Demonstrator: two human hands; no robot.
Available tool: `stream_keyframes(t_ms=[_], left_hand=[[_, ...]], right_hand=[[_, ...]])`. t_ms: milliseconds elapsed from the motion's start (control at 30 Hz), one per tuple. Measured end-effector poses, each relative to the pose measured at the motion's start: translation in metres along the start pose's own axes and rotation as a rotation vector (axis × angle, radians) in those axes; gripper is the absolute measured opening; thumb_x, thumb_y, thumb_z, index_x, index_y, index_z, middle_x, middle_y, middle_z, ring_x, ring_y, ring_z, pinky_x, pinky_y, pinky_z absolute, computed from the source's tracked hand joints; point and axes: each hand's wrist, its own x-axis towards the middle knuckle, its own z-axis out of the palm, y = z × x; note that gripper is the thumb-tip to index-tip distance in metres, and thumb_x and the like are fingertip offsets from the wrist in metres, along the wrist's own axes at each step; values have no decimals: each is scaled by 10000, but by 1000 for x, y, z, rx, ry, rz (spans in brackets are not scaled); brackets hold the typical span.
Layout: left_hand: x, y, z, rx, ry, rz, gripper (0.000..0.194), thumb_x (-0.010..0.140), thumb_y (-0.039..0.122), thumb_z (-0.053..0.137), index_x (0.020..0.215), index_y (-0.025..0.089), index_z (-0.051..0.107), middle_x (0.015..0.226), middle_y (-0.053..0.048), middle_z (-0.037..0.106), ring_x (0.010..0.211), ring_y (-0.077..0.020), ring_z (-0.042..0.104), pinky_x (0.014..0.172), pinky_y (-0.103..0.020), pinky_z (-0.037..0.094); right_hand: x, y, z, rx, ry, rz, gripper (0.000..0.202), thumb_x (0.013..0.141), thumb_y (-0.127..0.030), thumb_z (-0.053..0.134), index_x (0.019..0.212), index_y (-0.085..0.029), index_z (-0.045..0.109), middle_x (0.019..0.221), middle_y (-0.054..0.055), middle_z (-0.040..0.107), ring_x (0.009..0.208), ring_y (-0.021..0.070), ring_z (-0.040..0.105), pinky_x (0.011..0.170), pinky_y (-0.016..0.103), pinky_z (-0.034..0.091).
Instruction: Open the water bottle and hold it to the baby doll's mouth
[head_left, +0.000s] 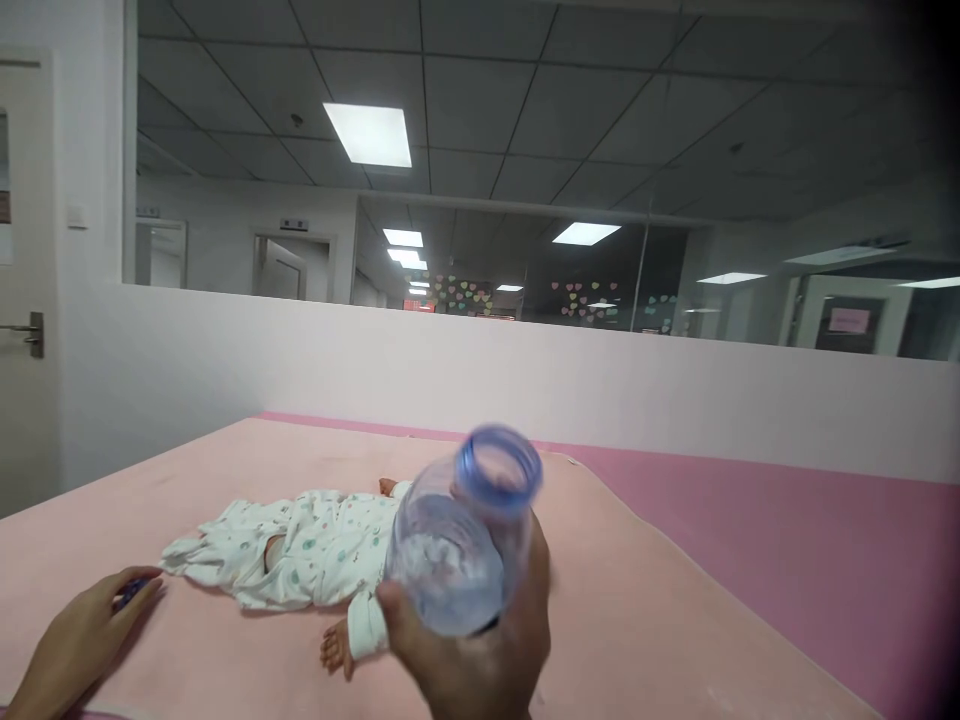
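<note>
The right hand [480, 640] is seen at 6 o'clock, clenched around a clear baby bottle [457, 545] that is tilted with its open blue-rimmed mouth turned up and away; no teat or cap is fitted, and the bottle appears empty, though blur makes this uncertain. The left hand [79, 640] is laid at 8 o'clock on the pink blanket [637, 620], its fingers resting on a small dark blue object [133, 592] that is too hidden to be identified; whether it is gripped cannot be told. Just beyond, toward 12 o'clock, a baby doll [300, 550] in a patterned white sleepsuit is laid on its back. Farther off, a low white partition [525, 380] and glazed offices are seen.
</note>
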Motion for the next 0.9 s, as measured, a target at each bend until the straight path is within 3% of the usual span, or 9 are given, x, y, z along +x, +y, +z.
stream_keyframes(t_ms=[100,167,367,533,600,700,800,900], left_hand=[[-2,4,4,31,41,-56,194,698,445,476,698,298,603,698,71,669,687,-221,627,583,-252,458],[-2,5,5,23,47,-57,209,694,466,482,694,294,600,703,67,668,687,-218,624,579,-238,447],[-2,-1,8,28,38,-34,206,683,455,507,742,277,592,762,51,663,700,-213,604,608,-230,418],[5,6,2,125,173,-10,284,715,460,474,839,224,571,819,-4,631,719,-207,549,625,-243,391],[8,27,-8,101,257,18,272,734,464,466,874,247,553,877,13,610,729,-184,524,646,-243,385],[8,85,-31,-151,293,132,290,736,456,508,933,245,529,1030,17,556,844,-166,533,662,-214,392],[4,158,-57,-358,182,263,306,721,432,564,954,234,556,987,20,583,859,-143,544,675,-188,418],[-1,222,-76,-439,62,518,238,773,373,528,949,231,602,975,11,619,878,-117,554,792,-199,429]], right_hand=[[16,4,13,55,5,151,751,580,-351,730,1233,-243,375,1126,82,523,1078,279,482,902,452,435],[24,11,14,191,-86,269,719,603,-375,710,1222,-235,372,1057,77,561,987,241,541,857,415,457],[28,37,3,631,-396,423,623,641,-498,633,1153,-193,452,952,90,593,857,216,581,724,360,483],[24,46,1,825,-445,538,619,643,-575,580,1125,-200,479,998,91,572,854,210,573,703,356,480],[22,47,0,902,-444,572,640,635,-598,568,1136,-212,466,994,80,568,858,205,569,698,347,479],[22,50,0,944,-513,601,660,615,-632,555,1117,-209,477,945,74,578,824,196,574,670,341,482],[20,55,1,867,-572,585,714,598,-683,516,1121,-198,480,928,84,582,832,201,573,709,376,476],[14,61,3,681,-536,543,786,574,-723,486,1137,-174,486,920,102,590,898,221,559,771,409,452]])
